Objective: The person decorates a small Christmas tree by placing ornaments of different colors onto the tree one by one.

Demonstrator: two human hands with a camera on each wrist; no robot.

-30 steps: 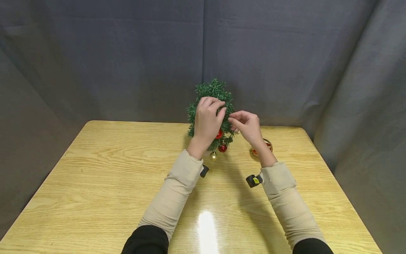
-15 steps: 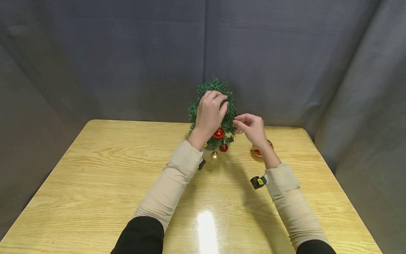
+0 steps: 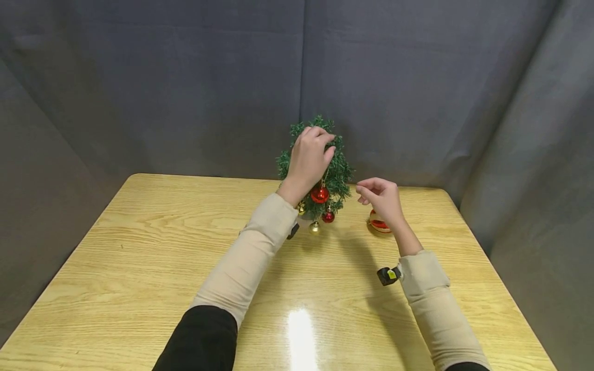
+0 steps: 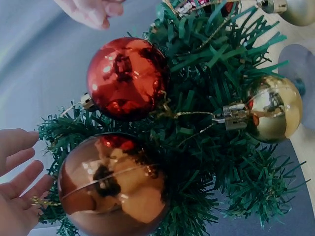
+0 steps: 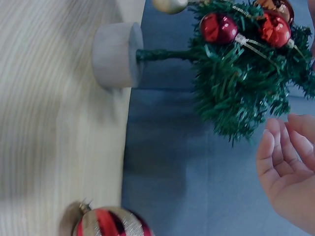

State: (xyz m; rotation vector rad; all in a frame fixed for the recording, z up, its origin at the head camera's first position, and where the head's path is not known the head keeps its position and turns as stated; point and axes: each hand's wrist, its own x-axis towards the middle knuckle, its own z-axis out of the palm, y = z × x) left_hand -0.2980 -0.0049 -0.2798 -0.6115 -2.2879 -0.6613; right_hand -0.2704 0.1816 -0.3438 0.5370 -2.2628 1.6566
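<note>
A small green Christmas tree (image 3: 341, 167) stands near the table's back edge. My left hand (image 3: 308, 157) is raised at its upper front, with a gap between thumb and forefinger. In the left wrist view, those fingers lie beside a large copper bauble (image 4: 115, 187), whose gold string passes by them. A red bauble (image 3: 319, 194), a darker red bauble (image 3: 328, 216) and gold baubles (image 4: 275, 108) hang lower down. Just off the tree's right side is my right hand (image 3: 382, 198), fingers bent toward the thumb, nothing visible between them.
A red-and-gold striped bauble (image 3: 379, 222) lies on the wooden table (image 3: 185, 247), below the right hand. The tree has a pale round base (image 5: 115, 56). Grey curtains (image 3: 209, 93) stand behind and at both sides.
My left hand has risen a little along the tree, uncovering more of the red bauble. My right hand has drawn away from the branches, rightward and toward me.
</note>
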